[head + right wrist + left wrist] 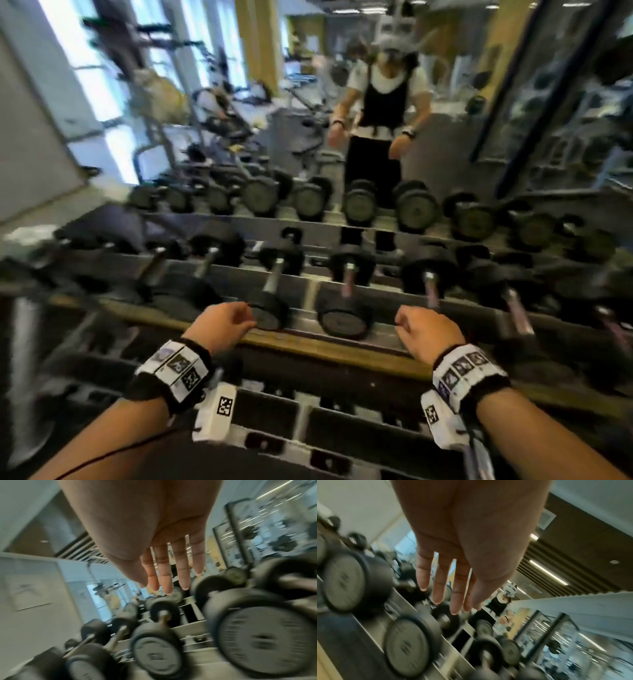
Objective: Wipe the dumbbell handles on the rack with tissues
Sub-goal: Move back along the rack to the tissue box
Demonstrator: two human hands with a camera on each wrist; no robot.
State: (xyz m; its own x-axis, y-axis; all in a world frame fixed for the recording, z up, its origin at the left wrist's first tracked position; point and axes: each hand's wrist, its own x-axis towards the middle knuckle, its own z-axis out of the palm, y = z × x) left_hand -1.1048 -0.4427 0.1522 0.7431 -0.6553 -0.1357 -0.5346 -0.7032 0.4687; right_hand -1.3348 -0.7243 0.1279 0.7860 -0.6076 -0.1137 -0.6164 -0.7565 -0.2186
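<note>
Black dumbbells with metal handles lie in a row on the rack's top tier (308, 346). One dumbbell (270, 291) lies just beyond my left hand (222, 322), and its handle (275, 274) is bare. Another dumbbell (346, 301) lies between my hands. My right hand (424, 329) hovers over the front rail near a third handle (431, 286). Both hands are empty, with relaxed fingers. The left wrist view shows the left hand (452, 599) with straight fingers above dumbbell ends (406, 646). In the right wrist view the right hand (168, 582) is the same above a dumbbell end (157, 654). No tissue is in view.
A mirror behind the rack reflects the dumbbells and a person (380, 102). A lower tier (274, 411) of the rack lies under my wrists. More dumbbells extend left (191, 274) and right (513, 294). Gym machines stand at the far left. The frames are motion-blurred.
</note>
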